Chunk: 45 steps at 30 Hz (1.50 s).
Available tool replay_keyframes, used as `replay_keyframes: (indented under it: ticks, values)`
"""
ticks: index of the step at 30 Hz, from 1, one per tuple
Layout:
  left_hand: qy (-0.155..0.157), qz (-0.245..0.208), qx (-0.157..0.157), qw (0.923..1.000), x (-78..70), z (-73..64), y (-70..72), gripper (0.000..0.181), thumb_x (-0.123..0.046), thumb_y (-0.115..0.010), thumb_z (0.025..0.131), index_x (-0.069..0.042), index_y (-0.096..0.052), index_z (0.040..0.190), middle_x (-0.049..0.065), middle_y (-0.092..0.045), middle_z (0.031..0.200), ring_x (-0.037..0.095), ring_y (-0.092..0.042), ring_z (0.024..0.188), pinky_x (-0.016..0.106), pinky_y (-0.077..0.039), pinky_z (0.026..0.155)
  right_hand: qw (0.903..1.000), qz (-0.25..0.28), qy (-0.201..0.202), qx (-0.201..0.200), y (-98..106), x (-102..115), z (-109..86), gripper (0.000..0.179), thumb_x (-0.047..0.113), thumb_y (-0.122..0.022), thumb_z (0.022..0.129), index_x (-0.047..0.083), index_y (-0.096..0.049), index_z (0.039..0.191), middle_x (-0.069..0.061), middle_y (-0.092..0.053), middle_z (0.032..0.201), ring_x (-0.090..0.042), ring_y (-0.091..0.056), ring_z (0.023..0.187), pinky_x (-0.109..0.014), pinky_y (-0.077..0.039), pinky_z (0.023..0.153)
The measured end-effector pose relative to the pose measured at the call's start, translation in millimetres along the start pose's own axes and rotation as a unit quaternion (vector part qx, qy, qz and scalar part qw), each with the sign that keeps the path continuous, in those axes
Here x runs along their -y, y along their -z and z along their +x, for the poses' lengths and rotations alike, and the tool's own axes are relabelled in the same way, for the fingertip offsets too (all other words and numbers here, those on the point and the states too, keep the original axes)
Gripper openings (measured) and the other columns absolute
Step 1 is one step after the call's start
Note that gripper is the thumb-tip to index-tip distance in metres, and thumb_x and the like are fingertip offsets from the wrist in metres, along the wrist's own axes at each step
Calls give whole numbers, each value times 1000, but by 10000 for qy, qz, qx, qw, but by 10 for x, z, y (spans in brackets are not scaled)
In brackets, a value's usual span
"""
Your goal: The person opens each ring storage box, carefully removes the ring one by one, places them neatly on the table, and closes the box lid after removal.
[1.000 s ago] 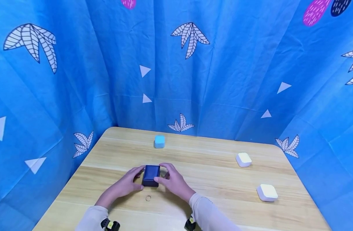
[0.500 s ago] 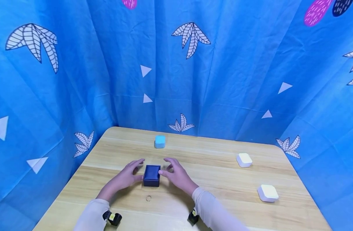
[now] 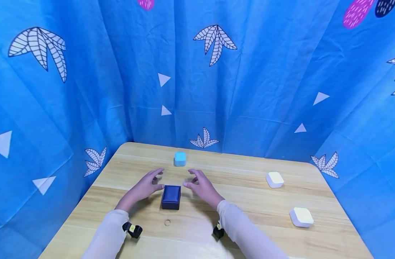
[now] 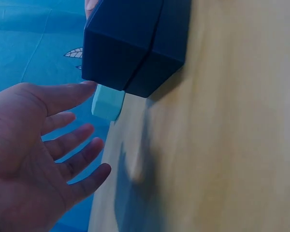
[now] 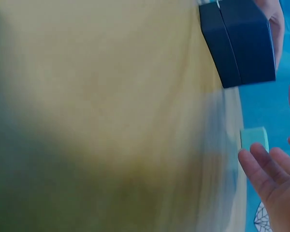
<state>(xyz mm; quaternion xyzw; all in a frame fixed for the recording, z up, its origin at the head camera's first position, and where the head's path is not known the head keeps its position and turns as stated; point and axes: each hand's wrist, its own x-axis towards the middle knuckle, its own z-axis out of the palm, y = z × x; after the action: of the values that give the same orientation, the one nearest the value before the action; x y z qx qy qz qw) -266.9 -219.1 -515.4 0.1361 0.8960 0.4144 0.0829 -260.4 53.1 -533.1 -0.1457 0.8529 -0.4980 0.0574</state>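
A small dark blue ring box (image 3: 171, 197), its lid down, sits on the wooden table between my two hands. To its left my left hand (image 3: 146, 186) hovers with fingers spread and relaxed, thumb tip close to the box's far left corner. On the other side my right hand (image 3: 202, 187) is held likewise, loosely spread and apart from the box. In the left wrist view the seam between lid and base of the box (image 4: 135, 46) shows as a dark line. A thin ring (image 3: 167, 222) lies on the table in front of the box. Neither hand holds anything.
Behind the box, near the table's back edge, stands a light blue block (image 3: 180, 159). Two white blocks, one farther back (image 3: 275, 180) and one nearer (image 3: 302, 217), are on the right side of the table (image 3: 249, 230). A patterned blue curtain (image 3: 255, 82) encloses the back and sides.
Both hands have come away from the sides of the ring box and moved up and back, toward the far side of the table. The box and the ring have stayed in place.
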Motion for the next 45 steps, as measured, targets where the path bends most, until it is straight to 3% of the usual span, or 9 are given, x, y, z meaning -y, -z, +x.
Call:
replay_keyframes:
  ticks: [19,26,36,45]
  values:
    - [-155,-196,133,9996,-74,540,14,75,-20,-67,96,-6,-27,158,21,-44,152,43,-49,132,57,-44,107,9990,-411,-155,-125,121,-97,505,69,36,-71,93,15,-42,152,-9,-49,147,-23,-59,116,-43,-52,100]
    - [45,-314,91,9995,-64,699,-8,78,-20,-68,96,-12,-24,160,19,-41,156,45,-46,137,58,-41,111,9982,-538,-230,-150,63,-73,657,69,35,-71,93,17,-42,152,-9,-49,147,-24,-59,116,-43,-50,101]
    - [133,-376,61,9992,-69,888,-78,82,-17,-69,94,-9,-22,160,21,-38,157,44,-48,135,55,-42,111,9962,-563,-286,-596,-24,-109,790,65,29,-72,93,12,-45,149,-12,-52,144,-28,-61,119,-46,-49,105]
    - [223,-398,5,9990,-64,1047,-76,88,-14,-71,92,-9,-17,161,23,-39,156,44,-41,141,55,-38,114,9937,-795,-331,-720,-80,-66,847,59,28,-70,95,13,-48,147,-12,-57,140,-30,-60,122,-49,-45,108]
